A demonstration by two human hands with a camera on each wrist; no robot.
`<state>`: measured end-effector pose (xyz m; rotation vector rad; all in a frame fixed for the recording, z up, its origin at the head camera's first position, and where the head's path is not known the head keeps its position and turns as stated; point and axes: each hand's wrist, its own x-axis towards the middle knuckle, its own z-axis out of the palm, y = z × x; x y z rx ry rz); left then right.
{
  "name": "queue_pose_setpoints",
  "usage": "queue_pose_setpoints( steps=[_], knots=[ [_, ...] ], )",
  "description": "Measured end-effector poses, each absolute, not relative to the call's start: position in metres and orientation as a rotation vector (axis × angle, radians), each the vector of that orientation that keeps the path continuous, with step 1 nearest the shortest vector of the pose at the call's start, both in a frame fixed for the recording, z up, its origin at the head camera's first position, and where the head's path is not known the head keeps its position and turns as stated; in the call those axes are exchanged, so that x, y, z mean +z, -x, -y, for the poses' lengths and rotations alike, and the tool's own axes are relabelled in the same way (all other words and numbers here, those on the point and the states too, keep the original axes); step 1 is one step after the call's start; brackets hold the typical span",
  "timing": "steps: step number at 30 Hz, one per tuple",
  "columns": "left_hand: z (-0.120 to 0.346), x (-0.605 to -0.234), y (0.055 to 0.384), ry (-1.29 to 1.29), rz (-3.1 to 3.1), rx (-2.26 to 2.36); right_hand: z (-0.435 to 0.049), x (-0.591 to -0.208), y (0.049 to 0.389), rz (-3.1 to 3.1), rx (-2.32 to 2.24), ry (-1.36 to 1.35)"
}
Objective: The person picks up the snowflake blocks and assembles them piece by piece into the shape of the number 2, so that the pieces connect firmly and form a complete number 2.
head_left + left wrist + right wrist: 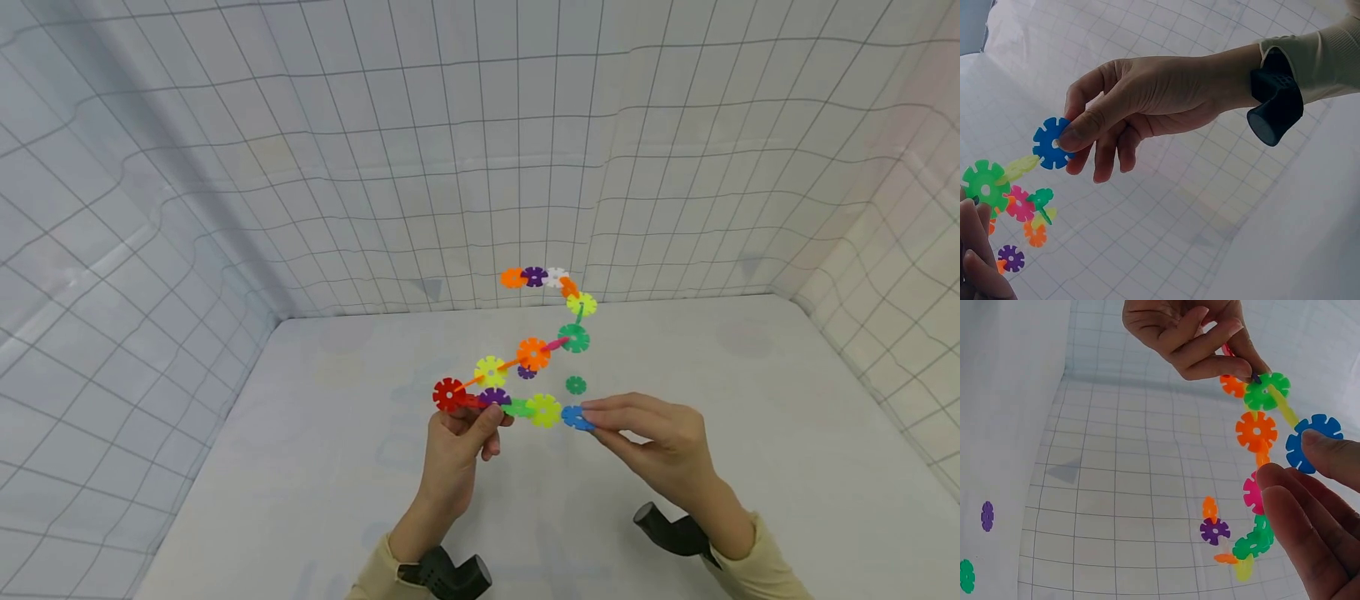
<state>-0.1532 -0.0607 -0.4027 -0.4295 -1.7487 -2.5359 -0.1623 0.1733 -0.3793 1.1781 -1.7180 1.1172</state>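
Observation:
My left hand [459, 454] pinches a chain of interlocking plastic snowflake discs near its purple disc [495, 397]. From there the chain runs left to a red disc [449, 394], then back and to the right, curling round to an orange disc [513, 278]. On its near end are a green disc [985, 189] and a yellow disc [543, 410]. Between thumb and fingers, my right hand [660, 437] pinches a blue snowflake disc [1314, 444], its rim right at the edge of the yellow one. The chain is held up above the table.
A loose purple disc [987, 516] and a loose green disc [576, 385] lie on the white table [315, 467], beyond the hands. White sheeting with a grid pattern [465, 167] hangs behind and along both sides. Each wrist carries a black camera mount [675, 533].

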Motion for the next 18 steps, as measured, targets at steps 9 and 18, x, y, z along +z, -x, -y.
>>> queue_pose_setpoints(
  steps=[9, 18],
  knots=[
    [0.061, -0.404, 0.154, 0.425, 1.757, -2.526, -0.170, -0.376, 0.160, 1.702, 1.323, -1.231],
    [0.062, -0.404, 0.154, 0.419, 1.755, -2.537, -0.174, -0.386, 0.158, 1.817, 1.858, -1.170]
  ],
)
